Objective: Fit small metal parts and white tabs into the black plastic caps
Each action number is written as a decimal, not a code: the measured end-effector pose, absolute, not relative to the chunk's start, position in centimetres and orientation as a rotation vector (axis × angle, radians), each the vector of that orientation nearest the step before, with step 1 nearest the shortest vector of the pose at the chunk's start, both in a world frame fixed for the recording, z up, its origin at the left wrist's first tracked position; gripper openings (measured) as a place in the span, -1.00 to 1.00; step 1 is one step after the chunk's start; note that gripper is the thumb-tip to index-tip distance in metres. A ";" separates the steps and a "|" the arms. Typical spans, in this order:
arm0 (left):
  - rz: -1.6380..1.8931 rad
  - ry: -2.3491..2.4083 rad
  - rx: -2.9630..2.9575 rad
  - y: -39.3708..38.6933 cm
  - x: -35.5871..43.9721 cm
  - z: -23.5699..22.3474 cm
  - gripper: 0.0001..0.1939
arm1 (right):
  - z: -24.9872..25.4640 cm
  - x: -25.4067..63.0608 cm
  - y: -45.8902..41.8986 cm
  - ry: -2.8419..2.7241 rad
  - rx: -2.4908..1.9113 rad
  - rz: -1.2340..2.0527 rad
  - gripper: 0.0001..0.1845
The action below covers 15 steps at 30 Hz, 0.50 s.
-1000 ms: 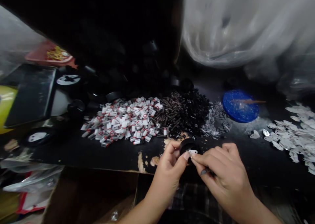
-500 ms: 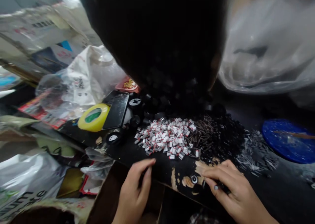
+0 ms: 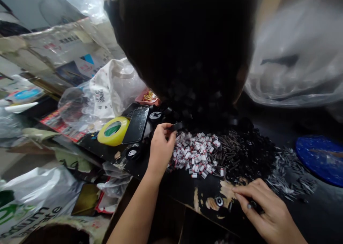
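My left hand (image 3: 162, 145) reaches to the back of the dark worktop, thumb and fingers pinched on a small black part (image 3: 177, 126) at the edge of a heap of black parts (image 3: 184, 110). Just under it lies a pile of small white sleeves with red ends (image 3: 197, 152). Low on the right, my right hand (image 3: 268, 210) is closed round a dark rod with a grey end (image 3: 252, 204), most of it hidden by the fingers. Left of that hand, a small round black part with a silver ring (image 3: 219, 201) rests near the front edge.
Dark springs or screws (image 3: 229, 145), small black pieces (image 3: 257, 154) and grey slivers (image 3: 291, 174) lie in piles to the right. Further right is a blue lid (image 3: 318, 158). Yellow tape (image 3: 114, 131) and a phone (image 3: 136, 125) lie at left. A large dark bag or box (image 3: 182, 40) stands behind.
My left hand has moved from the front edge up to the black heap and pinched a black part there. The right hand stays low beside the round part. The view has shifted slightly.
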<state>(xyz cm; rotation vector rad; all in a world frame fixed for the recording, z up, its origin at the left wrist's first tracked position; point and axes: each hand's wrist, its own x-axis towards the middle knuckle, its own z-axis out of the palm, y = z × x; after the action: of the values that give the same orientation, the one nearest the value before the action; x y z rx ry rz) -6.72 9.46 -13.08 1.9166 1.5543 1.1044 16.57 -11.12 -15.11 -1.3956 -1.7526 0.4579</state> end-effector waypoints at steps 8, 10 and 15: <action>1.140 1.203 1.400 3.9 -3.1 -12.5 -0.80 | -13.3 15.6 -11.1 -1.548 -1.556 0.640 -0.81; 0.954 1.081 1.316 -0.5 -2.3 -12.8 -0.71 | -12.2 15.1 -10.9 -1.462 -1.684 0.808 -0.69; 0.568 1.007 1.435 -7.2 -2.8 -13.7 -0.47 | -10.9 14.5 -10.2 -1.541 -1.806 0.915 -0.89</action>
<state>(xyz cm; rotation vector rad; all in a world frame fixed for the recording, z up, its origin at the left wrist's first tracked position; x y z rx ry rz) -2.76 -7.17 -13.74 1.4349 1.0075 0.5684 14.53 -10.15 -10.94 -1.8059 -1.5411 0.9151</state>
